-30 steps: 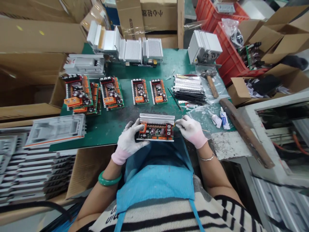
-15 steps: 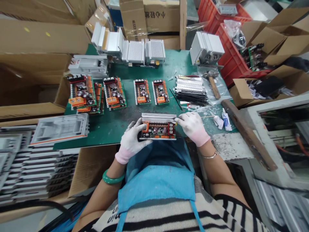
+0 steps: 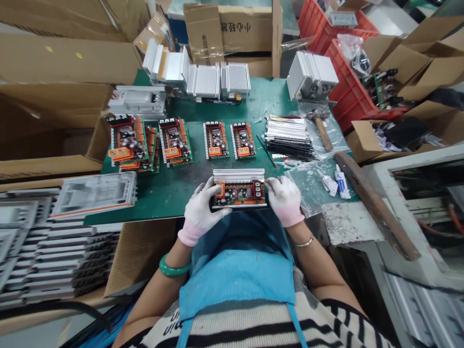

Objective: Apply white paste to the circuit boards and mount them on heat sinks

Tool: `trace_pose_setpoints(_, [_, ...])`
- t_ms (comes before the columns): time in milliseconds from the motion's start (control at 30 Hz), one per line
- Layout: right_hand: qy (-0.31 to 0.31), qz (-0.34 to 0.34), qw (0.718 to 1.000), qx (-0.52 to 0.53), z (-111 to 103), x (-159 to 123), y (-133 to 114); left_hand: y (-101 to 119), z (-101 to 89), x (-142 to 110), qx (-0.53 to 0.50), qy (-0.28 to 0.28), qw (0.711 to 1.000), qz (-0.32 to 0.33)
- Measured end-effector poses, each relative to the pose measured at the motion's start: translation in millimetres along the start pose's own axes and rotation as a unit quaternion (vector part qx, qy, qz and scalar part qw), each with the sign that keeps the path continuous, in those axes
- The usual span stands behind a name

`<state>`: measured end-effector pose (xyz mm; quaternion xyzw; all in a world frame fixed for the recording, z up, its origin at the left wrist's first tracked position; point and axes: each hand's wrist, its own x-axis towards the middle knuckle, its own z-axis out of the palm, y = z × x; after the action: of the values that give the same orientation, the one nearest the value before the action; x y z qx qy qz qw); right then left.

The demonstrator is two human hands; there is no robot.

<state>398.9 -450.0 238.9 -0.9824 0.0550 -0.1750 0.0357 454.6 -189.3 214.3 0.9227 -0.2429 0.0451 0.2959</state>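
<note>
At the table's near edge is a circuit board (image 3: 237,193) with orange and black terminal blocks, seated in a silver finned aluminium housing (image 3: 239,174). My left hand (image 3: 203,210), in a white glove with a pink cuff, grips the left end of it, thumb along the near side and fingers over the orange block. My right hand (image 3: 284,197), gloved the same way, has its fingers curled against the right end, next to the black terminal block. Whether a small part is between those fingertips is hidden.
More circuit boards (image 3: 216,140) lie on the green table (image 3: 170,188). Behind them stand finned heat sinks (image 3: 203,79). To the right are silver and black strips (image 3: 288,135), a hammer (image 3: 322,128), glue tubes (image 3: 341,182) and a wooden handle (image 3: 377,205). A clear cover (image 3: 94,193) lies left.
My right hand has drawn in lower and closer to the right end of the housing, its fingers more curled. My left hand keeps its grip. The view has shifted slightly.
</note>
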Motion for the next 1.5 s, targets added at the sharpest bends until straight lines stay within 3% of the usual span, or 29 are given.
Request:
trace_pose_setpoints(300, [-0.119, -0.136, 0.983, -0.021, -22.6, 35.9, 24.4, -0.1, -0.5, 0.8, -0.003, 0.003, 1.0, 0.003])
trace_pose_setpoints(567, [-0.165, -0.079, 0.983, 0.007, -22.8, 29.1, 20.9, 0.6, 0.3, 0.2, -0.004, 0.012, 1.0, -0.002])
trace_pose_setpoints(800, [-0.076, -0.04, 0.996, 0.018, -8.5, 32.3, 31.3, -0.8, 1.9, 1.2, -0.014, 0.02, 1.0, 0.009])
trace_pose_setpoints(933, [-0.007, 0.01, 0.999, 0.036, -15.0, 10.2, 27.9, -1.1, -1.5, -7.3, -0.004, 0.015, 1.0, 0.0])
trace_pose_setpoints(1033, [-0.057, 0.053, 0.991, 0.108, -23.0, -22.9, 16.2, 1.2, -5.8, -24.0, 0.005, 0.021, 0.999, -0.024])
trace_pose_setpoints(1167, [-0.113, 0.055, 0.977, 0.172, -25.3, -57.1, -2.9, 9.5, -10.1, -46.2, -0.001, 0.013, 0.998, -0.054])
trace_pose_setpoints(1300, [-0.079, 0.027, 0.986, 0.143, -20.8, -63.8, -12.9, 18.2, -13.1, -51.2, -0.016, 0.011, 0.997, -0.076])
trace_pose_setpoints(1500, [0.001, -0.096, 0.995, 0.026, -22.0, -55.8, -9.7, 20.6, -18.1, -45.8, -0.081, -0.021, 0.992, -0.096])
